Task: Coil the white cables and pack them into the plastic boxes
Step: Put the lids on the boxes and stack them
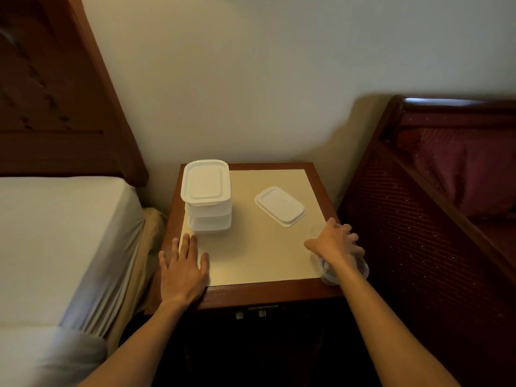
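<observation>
Bed (55, 233): white sheet, dark wooden headboard; left of the left hand, beyond the bench edge.
Sofa (446, 191): dark red, wooden frame, patterned cushion; right of the right hand.
Bench (251, 291): small, square, brown wooden rim, cream inset top; under both hands.
Stack of boxes (208, 208): translucent white plastic, lidded on top, upright; just ahead of the left hand's fingertips, well to the left of the right hand.
Lid (280, 206): white, rectangular with rounded corners, flat on the cream top, turned at an angle; ahead of the right hand and slightly to its left, not touching it.
Open box (360, 270): clear plastic, at the near right corner of the bench, directly under the right hand and wrist; mostly hidden, blurred.
Cable (325, 265): white, only a small patch seen inside the open box, beneath the right wrist; coiled or loose, cannot tell.
Left hand (183, 268): palm down, fingers straight and slightly spread, flat on the near left part of the bench; holding nothing.
Right hand (336, 243): palm down over the open box, fingers spread and bent toward its far rim, thumb out to the left; gripping or merely touching, cannot tell.
</observation>
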A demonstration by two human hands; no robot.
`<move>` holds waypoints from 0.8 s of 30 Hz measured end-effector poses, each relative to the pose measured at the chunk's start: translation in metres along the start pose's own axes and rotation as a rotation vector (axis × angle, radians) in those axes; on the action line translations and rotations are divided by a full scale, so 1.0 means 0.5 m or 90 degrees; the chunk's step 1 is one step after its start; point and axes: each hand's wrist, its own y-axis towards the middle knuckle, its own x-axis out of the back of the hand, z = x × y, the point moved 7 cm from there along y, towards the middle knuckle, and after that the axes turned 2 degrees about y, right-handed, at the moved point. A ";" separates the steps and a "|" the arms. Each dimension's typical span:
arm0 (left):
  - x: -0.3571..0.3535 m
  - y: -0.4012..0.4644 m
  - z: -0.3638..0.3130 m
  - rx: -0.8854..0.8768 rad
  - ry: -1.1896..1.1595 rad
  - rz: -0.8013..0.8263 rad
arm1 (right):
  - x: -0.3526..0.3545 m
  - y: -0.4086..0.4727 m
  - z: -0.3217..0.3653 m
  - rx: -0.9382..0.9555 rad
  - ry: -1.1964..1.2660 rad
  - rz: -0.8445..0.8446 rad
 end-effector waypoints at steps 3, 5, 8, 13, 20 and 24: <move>-0.002 0.002 -0.001 0.000 0.004 0.000 | -0.025 -0.053 0.043 0.056 -0.037 0.015; -0.002 0.002 -0.002 -0.001 0.007 -0.001 | -0.054 -0.096 0.091 0.114 -0.044 0.015; -0.004 0.003 0.001 0.002 0.009 0.002 | -0.086 -0.139 0.165 0.161 0.000 0.004; -0.008 0.001 0.003 0.003 0.006 0.003 | -0.104 -0.144 0.232 0.187 0.044 0.040; -0.007 0.009 0.004 0.004 0.014 -0.010 | 0.004 0.055 0.239 0.270 0.263 -0.111; -0.006 0.005 0.004 0.005 0.016 -0.020 | -0.043 0.130 0.230 0.330 0.034 0.007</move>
